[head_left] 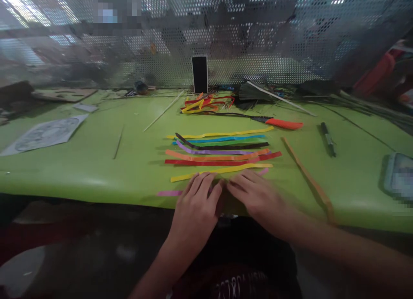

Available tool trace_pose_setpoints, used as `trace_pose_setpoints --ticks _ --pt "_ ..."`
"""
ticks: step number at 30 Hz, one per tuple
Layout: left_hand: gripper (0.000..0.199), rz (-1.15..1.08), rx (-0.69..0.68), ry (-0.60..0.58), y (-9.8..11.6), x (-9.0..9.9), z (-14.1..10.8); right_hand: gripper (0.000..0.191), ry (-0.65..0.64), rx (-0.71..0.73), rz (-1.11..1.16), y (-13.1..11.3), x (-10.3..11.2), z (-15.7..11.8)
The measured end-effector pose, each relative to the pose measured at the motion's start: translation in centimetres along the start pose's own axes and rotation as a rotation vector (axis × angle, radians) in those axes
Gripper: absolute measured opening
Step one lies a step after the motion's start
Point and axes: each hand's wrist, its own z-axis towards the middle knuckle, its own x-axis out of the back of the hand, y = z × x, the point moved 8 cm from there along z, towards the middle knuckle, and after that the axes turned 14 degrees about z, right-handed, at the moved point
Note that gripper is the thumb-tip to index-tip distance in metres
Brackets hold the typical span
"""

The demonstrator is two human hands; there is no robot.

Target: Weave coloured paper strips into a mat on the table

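At the table's front edge, a pink strip [169, 193] runs beneath both hands, its far end showing past my right hand. My left hand [200, 195] is closed over this strip, fingers angled forward and close to the yellow strip [226, 171], with the thumb toward the middle. My right hand [254, 193], slightly blurred, has its fingers bent and pressed together on the same strip; the fingertips are partly hidden. Beyond lie parallel strips: a red strip [206, 163], an orange strip [222, 158], a purple strip [222, 152], a black strip [226, 147] and several others.
An orange-handled cutter [285, 124] lies behind the row, near tangled strips [206, 104]. A phone [200, 74] stands against the perforated metal screen [167, 53]. To the right are a long orange strip [306, 174], a pen [328, 140] and a pale case [400, 176]; left, a printed sheet [45, 133].
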Motion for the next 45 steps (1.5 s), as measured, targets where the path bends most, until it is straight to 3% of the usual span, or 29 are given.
trace_pose_setpoints --ticks 6,20,23,26,31,34,40,45 --pt "0.022 -0.015 -0.012 -0.032 -0.1 -0.5 0.6 0.018 0.007 -0.025 -0.026 0.2 -0.2 0.3" --pt "0.021 -0.086 0.012 0.024 -0.2 -0.3 0.3 0.020 0.015 -0.050 -0.102 0.0 0.0 0.1" --pt "0.022 -0.115 -0.015 0.044 0.1 0.0 0.1 0.022 0.045 -0.033 -0.110 -0.3 1.2 -0.2" --pt "0.024 -0.143 -0.048 0.060 0.5 0.0 -0.1 0.024 0.115 -0.029 -0.123 -0.2 3.9 -2.2" --pt "0.027 -0.171 -0.044 0.068 0.5 -0.4 -0.2 0.023 0.280 -0.270 -0.203 2.7 8.1 -9.4" --pt "0.029 -0.181 -0.055 0.084 0.5 -0.3 -0.4 0.021 0.315 -0.372 -0.245 4.0 8.3 -12.3" --pt "0.029 -0.182 -0.044 0.092 0.6 -0.3 -0.7 0.023 0.330 -0.347 -0.338 8.0 7.9 -11.8" --pt "0.027 -0.168 -0.041 0.086 0.5 0.4 -0.3 0.026 0.166 -0.267 -0.241 13.6 8.3 -10.6"
